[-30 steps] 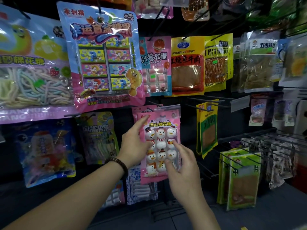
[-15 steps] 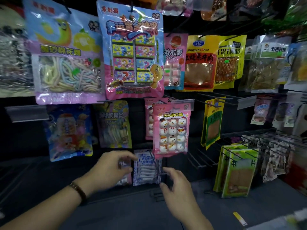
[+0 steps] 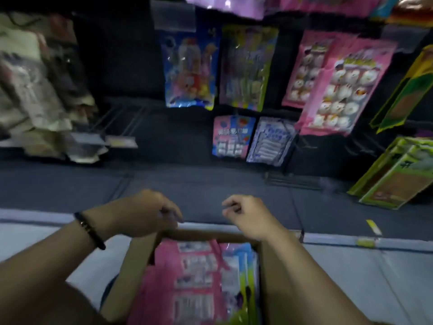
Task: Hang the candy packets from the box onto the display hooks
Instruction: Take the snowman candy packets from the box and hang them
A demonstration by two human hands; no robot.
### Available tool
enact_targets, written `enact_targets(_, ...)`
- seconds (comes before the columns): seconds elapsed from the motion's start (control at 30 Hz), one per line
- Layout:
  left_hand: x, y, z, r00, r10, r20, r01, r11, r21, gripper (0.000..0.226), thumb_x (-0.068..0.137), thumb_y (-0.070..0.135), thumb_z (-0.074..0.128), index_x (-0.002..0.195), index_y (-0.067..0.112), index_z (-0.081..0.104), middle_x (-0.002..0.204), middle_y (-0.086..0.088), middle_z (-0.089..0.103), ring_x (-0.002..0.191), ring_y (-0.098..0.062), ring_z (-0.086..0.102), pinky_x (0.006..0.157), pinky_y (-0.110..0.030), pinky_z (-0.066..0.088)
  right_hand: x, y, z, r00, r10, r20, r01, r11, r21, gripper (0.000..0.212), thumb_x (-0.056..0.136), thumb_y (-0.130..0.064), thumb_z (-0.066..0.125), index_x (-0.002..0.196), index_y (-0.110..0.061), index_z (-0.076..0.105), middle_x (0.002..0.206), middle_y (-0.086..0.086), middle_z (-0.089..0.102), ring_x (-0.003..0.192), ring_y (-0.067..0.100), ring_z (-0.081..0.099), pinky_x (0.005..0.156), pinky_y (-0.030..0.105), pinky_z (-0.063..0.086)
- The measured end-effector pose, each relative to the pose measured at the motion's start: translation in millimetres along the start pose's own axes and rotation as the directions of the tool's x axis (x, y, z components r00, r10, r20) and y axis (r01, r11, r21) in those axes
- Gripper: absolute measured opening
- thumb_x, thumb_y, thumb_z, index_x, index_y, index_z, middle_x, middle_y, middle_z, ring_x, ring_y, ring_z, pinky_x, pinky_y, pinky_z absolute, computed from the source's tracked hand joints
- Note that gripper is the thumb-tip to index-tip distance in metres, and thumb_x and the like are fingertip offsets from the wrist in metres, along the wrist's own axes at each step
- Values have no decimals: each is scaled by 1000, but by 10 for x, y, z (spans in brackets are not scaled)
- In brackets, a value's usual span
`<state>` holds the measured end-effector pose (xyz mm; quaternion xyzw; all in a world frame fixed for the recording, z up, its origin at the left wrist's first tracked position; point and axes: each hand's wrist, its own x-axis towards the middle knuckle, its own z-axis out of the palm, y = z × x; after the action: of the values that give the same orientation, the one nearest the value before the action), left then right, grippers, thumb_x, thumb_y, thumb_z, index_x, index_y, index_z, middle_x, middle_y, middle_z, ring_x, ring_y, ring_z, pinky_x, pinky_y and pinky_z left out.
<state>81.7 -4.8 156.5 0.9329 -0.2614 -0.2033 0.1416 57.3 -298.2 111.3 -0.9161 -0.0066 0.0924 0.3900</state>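
A shop, at a snack and sweets display: rows of bright sealed packets (image 3: 339,90) hang from wire hooks (image 3: 117,118) on a dark wall panel (image 3: 121,66), some hooks tipped with label holders (image 3: 121,140) (text unreadable), and a cardboard box (image 3: 206,233) of more packets sits below

Your left hand (image 3: 145,213) sits just left of the lower centre of the frame, knuckles up, its fingers loosely curled with the tips pointing right. Your right hand (image 3: 249,215) is level with it just right of centre, fingers curled back toward the left one, with a gap between the two. Through the blur, neither hand seems to hold anything. Both bare forearms rise from the bottom corners and converge. A dark bracelet (image 3: 90,231) circles your left wrist.
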Motion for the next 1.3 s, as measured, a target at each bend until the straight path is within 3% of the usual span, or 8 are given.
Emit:
enact_targets(0.17, -148, -265, 379, 998, -38, 44, 38, 999, -9, 21, 101, 41, 67, 122, 42, 70, 107, 18, 69, 88, 5, 57, 74, -4, 37, 132, 169, 865, 982, 51, 181, -20, 986, -168, 21, 96, -23, 70, 115, -20, 77, 102, 2, 78, 96, 18, 71, 80, 26, 51)
enact_targets(0.4, -23, -315, 586, 939, -125, 321, 107, 992, 72, 51, 104, 51, 58, 149, 28, 55, 145, 5, 62, 126, -18, 58, 87, -24, 35, 283, 652, 1667, 928, 192, 320, -49, 912, -407, 56, 95, -30, 75, 146, -19, 57, 138, 12, 66, 126, 33, 63, 102, 35, 51)
enact_targets(0.53, -2, -409, 652, 885, -217, 412, 160, 972, 170, 65, 102, 60, 54, 158, 28, 44, 157, 3, 53, 140, -21, 51, 108, -34, 40, 298, 939, 2066, 893, 209, 398, 41, 844, -536, 88, 91, -31, 79, 163, -27, 29, 160, 16, 38, 152, 41, 34, 122, 52, 39)
enact_targets(0.63, 62, -430, 611, 896, -198, 397, 157, 978, 135, 66, 103, 59, 54, 159, 27, 43, 153, 1, 56, 138, -22, 53, 108, -33, 41, 327, 1055, 2208, 886, 209, 414, 82, 808, -584, 112, 91, -34, 79, 169, -29, -2, 177, 12, -7, 163, 40, -7, 128, 58, 18)
enact_targets(0.7, 117, -447, 595, 911, -187, 367, 154, 981, 118, 66, 102, 59, 55, 159, 28, 44, 149, 1, 58, 133, -23, 56, 108, -35, 45, 393, 1080, 2263, 884, 208, 418, 97, 794, -600, 122, 89, -35, 81, 168, -29, -12, 176, 9, -17, 163, 38, -11, 129, 58, 15)
enact_targets(1.0, 293, -410, 517, 899, -162, 406, 116, 984, 138, 57, 104, 55, 55, 153, 25, 50, 148, 0, 60, 128, -23, 59, 108, -43, 49, 505, 1080, 2357, 888, 173, 426, 170, 738, -653, 101, 92, -14, 75, 168, -21, 9, 174, 11, 22, 159, 37, 23, 125, 53, 32)
enact_targets(1.17, 350, -433, 484, 918, -146, 368, 116, 988, 103, 45, 105, 49, 55, 142, 24, 57, 111, 6, 64, 88, -13, 56, 81, -31, 43, 508, 1001, 2200, 931, 157, 329, 95, 767, -635, 87, 92, 1, 65, 163, -23, 23, 164, 9, 42, 149, 36, 42, 118, 50, 42)
enact_targets(1.3, 359, -451, 518, 911, -158, 381, 104, 982, 158, 47, 105, 50, 57, 144, 23, 56, 132, -1, 66, 102, -18, 56, 80, -28, 36, 505, 909, 1896, 974, 142, 175, -17, 822, -569, 67, 91, 6, 59, 149, -19, 37, 142, 12, 58, 131, 34, 58, 101, 45, 51)
